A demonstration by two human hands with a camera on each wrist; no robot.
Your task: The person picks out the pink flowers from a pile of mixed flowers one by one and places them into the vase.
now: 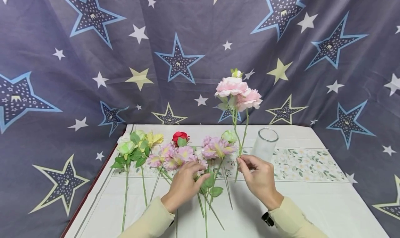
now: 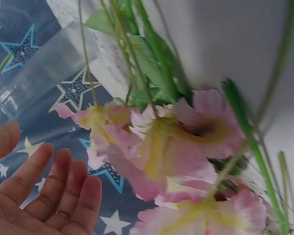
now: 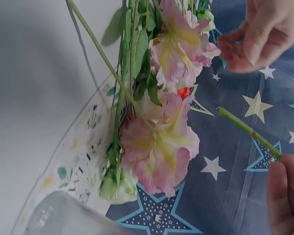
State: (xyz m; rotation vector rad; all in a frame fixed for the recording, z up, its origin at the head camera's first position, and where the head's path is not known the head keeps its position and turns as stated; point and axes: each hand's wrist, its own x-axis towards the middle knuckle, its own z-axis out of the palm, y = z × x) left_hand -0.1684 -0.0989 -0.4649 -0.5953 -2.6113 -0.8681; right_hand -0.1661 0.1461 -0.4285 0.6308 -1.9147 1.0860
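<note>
Pink flowers [image 1: 232, 87] held upright, stem [image 1: 240, 147] pinched in right hand [image 1: 260, 178], left hand [image 1: 185, 183] loosely spread, beside lilac flowers [image 1: 175, 157]

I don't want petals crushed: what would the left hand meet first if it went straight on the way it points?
Most likely the lilac flowers, just ahead of the left hand in the head view. Depth is unclear there, so it might pass above them.
</note>
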